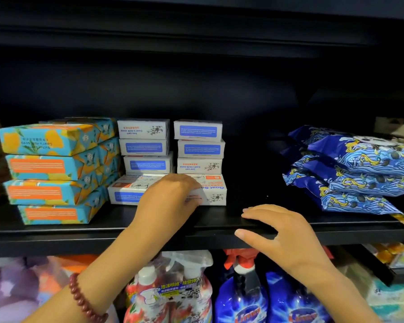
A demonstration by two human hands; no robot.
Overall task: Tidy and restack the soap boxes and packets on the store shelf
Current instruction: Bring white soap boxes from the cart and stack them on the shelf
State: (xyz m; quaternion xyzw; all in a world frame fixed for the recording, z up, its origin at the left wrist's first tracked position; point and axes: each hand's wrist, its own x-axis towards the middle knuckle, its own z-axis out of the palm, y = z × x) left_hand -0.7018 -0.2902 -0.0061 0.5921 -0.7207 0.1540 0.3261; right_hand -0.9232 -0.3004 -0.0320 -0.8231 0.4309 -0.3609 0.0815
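Observation:
On the black shelf point(261, 173), white goat's milk soap boxes stand in two short stacks, the left stack point(145, 145) and the right stack point(200, 148). Each stack rests on a wider white box lying flat: the left bottom box point(123, 191) and the right bottom box point(216, 190). My left hand point(170, 199) reaches in where these two meet, its fingers curled over the left end of the right bottom box. My right hand point(275, 229) rests on the shelf's front lip with its fingers spread, holding nothing. Blue-and-orange wrapped soap packets point(47, 169) are piled at the left.
Dark blue patterned packets point(359, 173) lie stacked at the right of the shelf, with bare shelf between them and the white boxes. Spray bottles point(243, 297) and refill packs point(170, 287) fill the shelf below. The shelf above overhangs, dark.

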